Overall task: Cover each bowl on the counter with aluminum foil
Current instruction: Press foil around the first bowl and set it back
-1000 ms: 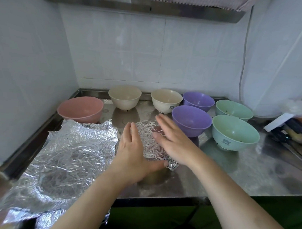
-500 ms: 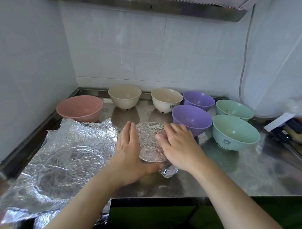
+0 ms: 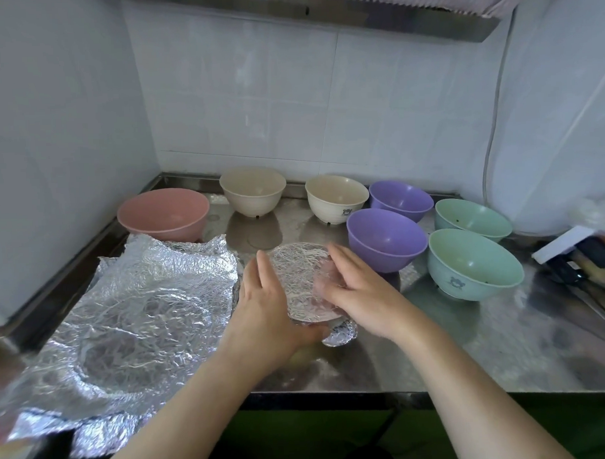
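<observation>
Foil (image 3: pixel 301 281) tight on the bowl between my flat, open left hand (image 3: pixel 262 299) and right hand (image 3: pixel 354 292); next, tuck the flap (image 3: pixel 340 334) under my left thumb.

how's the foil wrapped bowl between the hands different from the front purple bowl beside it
The foil-wrapped bowl has its top sealed under crinkled silver foil; the front purple plastic bowl is open and bare. The left hand and right hand press around the wrapped bowl; nothing touches the purple one. Both stand upright on the steel counter.
</observation>
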### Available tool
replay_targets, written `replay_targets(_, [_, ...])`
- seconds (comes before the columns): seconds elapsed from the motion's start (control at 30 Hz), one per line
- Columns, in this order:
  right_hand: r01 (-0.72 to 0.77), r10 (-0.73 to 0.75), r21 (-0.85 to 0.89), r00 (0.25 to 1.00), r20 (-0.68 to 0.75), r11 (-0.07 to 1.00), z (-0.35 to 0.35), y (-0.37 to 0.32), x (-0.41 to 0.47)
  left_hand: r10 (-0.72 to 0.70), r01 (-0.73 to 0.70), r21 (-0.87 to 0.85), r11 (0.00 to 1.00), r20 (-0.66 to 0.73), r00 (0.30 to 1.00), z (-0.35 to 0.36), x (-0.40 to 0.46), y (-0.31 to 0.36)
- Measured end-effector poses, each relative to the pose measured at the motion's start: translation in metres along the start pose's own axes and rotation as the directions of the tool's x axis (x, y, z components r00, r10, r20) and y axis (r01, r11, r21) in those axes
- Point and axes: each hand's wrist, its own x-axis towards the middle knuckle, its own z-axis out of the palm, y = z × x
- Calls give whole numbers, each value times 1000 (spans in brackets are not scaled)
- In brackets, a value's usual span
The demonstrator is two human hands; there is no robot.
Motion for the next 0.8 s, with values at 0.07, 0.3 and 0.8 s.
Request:
replay_targets(0.07, [-16,5,121,995,95,992,-10,10,-7,2,-2,3,1000,15,1000,-1,2,-6])
replay_targets(0.3, [30,-37,85,996,81,996,-17,31,-14,23,-25,54,998,50,999,-8,7,-8])
replay_targets(0.8, [68,-71,-40,994,-87,997,13,34,-15,51,-50,182,982,-5,999,-5,3,-3])
